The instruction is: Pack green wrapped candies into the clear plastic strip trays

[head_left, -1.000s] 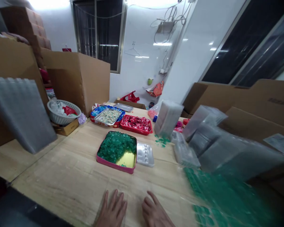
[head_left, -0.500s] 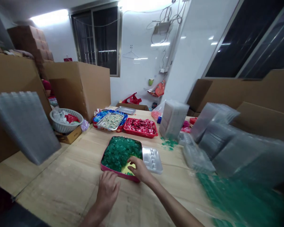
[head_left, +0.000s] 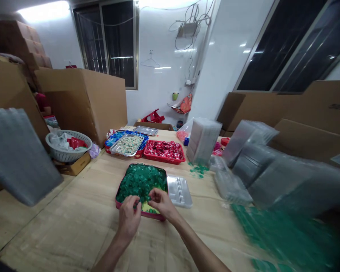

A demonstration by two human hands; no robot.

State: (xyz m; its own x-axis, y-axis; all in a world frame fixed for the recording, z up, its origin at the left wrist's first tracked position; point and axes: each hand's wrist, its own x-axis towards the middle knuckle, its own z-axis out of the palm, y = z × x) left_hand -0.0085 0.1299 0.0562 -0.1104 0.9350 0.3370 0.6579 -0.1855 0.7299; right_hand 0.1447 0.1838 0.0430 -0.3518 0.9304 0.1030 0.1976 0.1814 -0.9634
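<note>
A pink-rimmed tray (head_left: 155, 216) holds a heap of dark green pieces (head_left: 141, 179), with its yellow bottom showing at the near right. My left hand (head_left: 129, 211) is over the tray's near edge, thumb and fingers curled close together; whatever is between them is too small to name. Just right of it, my right hand (head_left: 160, 200) hovers over the yellow patch with bent, pinched fingertips, their contents not distinguishable. Beside the tray on the right lies a clear plastic tray (head_left: 180, 192) with a row of small pieces in it.
Behind stand a red tray of red pieces (head_left: 164, 151) and a metal tray of pale pieces (head_left: 127, 145). Clear plastic stacks (head_left: 204, 141) and loose green pieces (head_left: 198, 170) are at right. A white basket (head_left: 69, 153) and blurred plastic stack (head_left: 22, 162) are left.
My left hand has moved up from the table in front of the tray to over its near edge, and its fingers have closed. My right hand's fingers are drawn in more. The view has shifted slightly.
</note>
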